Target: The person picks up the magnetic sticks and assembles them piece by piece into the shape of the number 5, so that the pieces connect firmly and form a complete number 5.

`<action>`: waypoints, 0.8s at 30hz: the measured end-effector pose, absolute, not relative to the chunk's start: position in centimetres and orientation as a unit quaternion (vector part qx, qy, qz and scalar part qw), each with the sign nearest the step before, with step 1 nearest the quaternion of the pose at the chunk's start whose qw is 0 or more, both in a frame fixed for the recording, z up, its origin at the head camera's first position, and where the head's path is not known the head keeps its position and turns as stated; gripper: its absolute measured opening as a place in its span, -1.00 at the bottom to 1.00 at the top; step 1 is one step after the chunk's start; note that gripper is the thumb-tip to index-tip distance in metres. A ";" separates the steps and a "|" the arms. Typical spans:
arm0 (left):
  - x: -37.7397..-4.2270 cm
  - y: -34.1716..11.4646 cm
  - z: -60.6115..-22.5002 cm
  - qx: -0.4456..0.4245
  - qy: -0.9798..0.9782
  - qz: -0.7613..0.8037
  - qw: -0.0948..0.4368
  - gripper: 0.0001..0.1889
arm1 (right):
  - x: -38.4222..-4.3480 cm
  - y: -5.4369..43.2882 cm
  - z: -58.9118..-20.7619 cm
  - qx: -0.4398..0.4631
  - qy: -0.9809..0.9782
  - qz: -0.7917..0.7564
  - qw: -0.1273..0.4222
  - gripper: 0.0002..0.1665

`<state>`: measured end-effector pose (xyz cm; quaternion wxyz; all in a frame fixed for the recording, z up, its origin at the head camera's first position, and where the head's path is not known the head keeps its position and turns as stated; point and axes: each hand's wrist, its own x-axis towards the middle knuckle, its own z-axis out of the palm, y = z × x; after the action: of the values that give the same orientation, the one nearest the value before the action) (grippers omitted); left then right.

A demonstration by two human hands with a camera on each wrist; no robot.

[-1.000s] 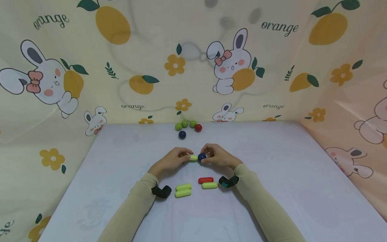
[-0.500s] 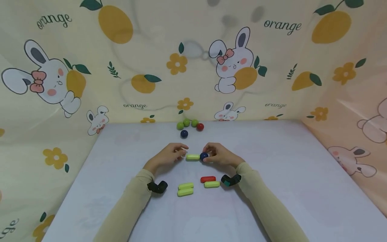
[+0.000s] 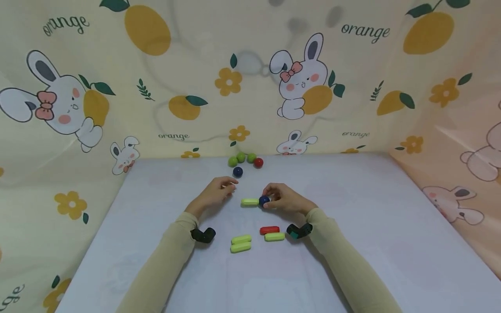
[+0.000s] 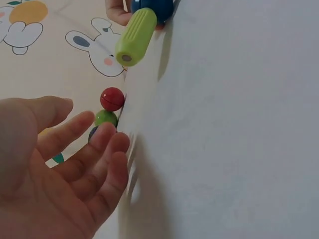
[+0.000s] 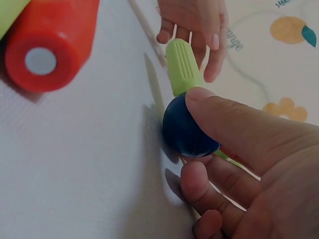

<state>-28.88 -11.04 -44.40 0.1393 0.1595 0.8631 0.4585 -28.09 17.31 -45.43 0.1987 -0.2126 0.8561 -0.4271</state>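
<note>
My right hand point(image 3: 287, 199) pinches a dark blue ball point(image 5: 187, 127) between thumb and fingers. From the ball's left side a light green ridged rod point(image 3: 249, 202) sticks out, its near end touching the ball. In the left wrist view the rod's free end shows a small grey disc. A sliver of green shows behind the ball among the right fingers in the right wrist view. My left hand point(image 3: 214, 194) holds nothing; its fingers are spread and loosely bent, left of the rod. Just beyond those fingertips lies another dark blue ball point(image 3: 237, 172).
Several green balls point(image 3: 241, 158) and a red ball point(image 3: 258, 163) sit at the table's back edge, before a printed cloth. Nearer me lie a red rod point(image 3: 269, 230) beside a green rod point(image 3: 275, 237), and left of them a pair of green rods point(image 3: 240, 244).
My left hand has let go of the green rod and moved left and away from me, towards the far blue ball. The right hand keeps its pinch on its ball.
</note>
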 end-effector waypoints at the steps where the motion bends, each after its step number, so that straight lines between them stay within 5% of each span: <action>1: -29.0 -11.0 -44.4 0.156 0.863 0.460 0.136 -0.63 | -28.1 17.3 -45.4 -0.212 0.857 -0.427 0.198 -0.64; 24: -32.2 -9.3 -44.8 0.154 0.889 0.421 0.094 -0.37 | -28.1 17.2 -45.3 -0.207 0.854 -0.428 0.212 -0.64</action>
<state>-32.15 -9.34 -44.79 0.0938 0.1545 0.8890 0.4208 -28.12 17.24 -45.27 0.2122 -0.2073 0.8535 -0.4284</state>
